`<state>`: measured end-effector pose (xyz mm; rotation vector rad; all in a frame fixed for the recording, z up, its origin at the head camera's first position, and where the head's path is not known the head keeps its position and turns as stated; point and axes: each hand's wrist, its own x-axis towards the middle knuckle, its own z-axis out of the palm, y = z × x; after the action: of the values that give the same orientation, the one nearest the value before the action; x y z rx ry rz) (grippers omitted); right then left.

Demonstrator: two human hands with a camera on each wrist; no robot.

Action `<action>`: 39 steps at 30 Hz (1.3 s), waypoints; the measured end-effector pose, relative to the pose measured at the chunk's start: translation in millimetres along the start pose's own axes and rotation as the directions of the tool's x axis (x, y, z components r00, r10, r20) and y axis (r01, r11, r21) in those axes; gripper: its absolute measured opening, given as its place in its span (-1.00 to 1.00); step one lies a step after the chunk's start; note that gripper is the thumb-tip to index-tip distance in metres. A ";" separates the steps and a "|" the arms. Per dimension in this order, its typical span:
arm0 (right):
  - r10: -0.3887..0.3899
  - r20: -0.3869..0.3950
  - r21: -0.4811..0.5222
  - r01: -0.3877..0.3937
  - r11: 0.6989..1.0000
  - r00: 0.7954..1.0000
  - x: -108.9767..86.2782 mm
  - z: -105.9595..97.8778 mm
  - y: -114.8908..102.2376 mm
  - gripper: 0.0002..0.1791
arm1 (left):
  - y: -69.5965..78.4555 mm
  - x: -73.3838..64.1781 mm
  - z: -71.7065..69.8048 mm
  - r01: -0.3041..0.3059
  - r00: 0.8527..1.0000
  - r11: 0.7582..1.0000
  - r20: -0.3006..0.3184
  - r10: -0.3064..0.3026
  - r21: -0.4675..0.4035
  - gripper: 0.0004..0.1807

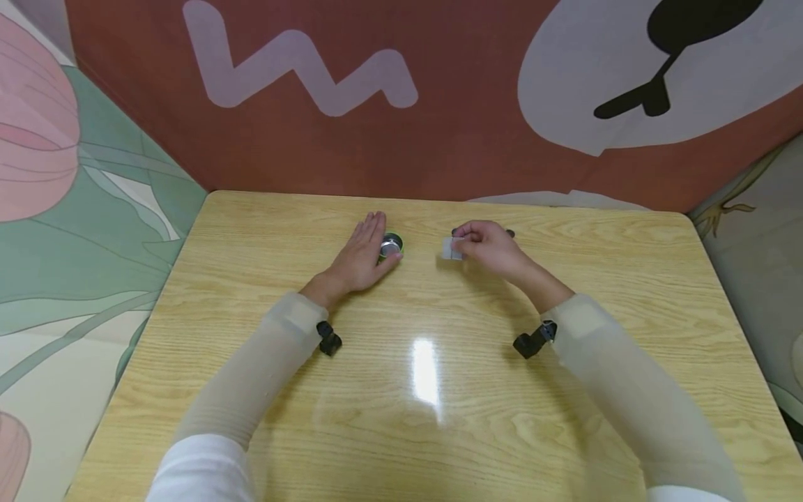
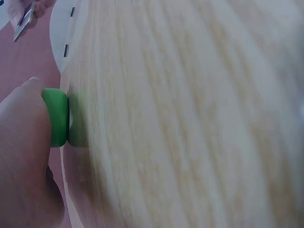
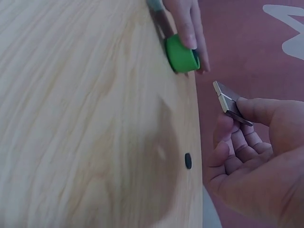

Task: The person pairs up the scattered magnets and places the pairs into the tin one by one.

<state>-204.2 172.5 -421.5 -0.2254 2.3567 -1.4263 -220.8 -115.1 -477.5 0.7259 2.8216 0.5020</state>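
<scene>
A: Where's the plate (image 1: 449, 249)?

B: Raised off the table (image 1: 351, 425), between the hands. The right hand (image 1: 492, 249) pinches it, thumb against fingertips, the other fingers curled.

A: And the cup (image 3: 180, 54)?

B: On the far part of the table, left of the plate and apart from it. The left hand (image 1: 360, 256) lies around it: fingers straight and together, thumb spread off to the near side. I can't tell whether it squeezes.

A: How would you handle this well?

B: I'd pinch lightly and squarely, since the plate has a seam and its parts might shift. I'd also leave the left hand at rest, so the cup can't slide.

A: What's unclear?

B: Whether the plate is one piece or two. The left hand hides some of the cup. Two black bits (image 2: 66, 50) lie by the right hand, too small to identify; the right wrist view shows just one.
</scene>
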 end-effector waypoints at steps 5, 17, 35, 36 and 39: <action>0.019 -0.017 0.015 -0.019 1.000 1.000 9.3 5.1 -9.8 -0.67 | 0.7 0.3 -1.0 0.005 1.000 1.000 0.007 -0.005 0.000 -0.02; 0.043 -0.023 0.047 -0.042 0.998 0.999 25.9 18.9 -24.4 -0.65 | 1.5 0.2 -1.6 0.007 1.000 1.000 0.010 -0.007 0.000 -0.01; 0.053 -0.024 0.107 -0.050 0.993 0.998 45.2 43.6 -42.8 -0.67 | -0.1 -0.4 0.8 0.002 1.000 1.000 -0.010 -0.002 -0.007 -0.01; 0.055 -0.026 0.107 -0.052 0.993 0.998 46.2 45.1 -43.0 -0.67 | 0.0 -0.4 0.8 0.004 1.000 1.000 -0.009 -0.004 -0.008 -0.01; 0.057 -0.033 0.104 -0.054 0.993 0.998 48.8 49.2 -44.4 -0.67 | -0.2 -0.6 0.8 0.007 1.000 1.000 -0.007 -0.007 -0.010 -0.01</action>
<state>-232.0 95.3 -414.4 -0.1064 2.2906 -1.5325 -220.2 -115.3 -478.2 0.7142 2.8247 0.5177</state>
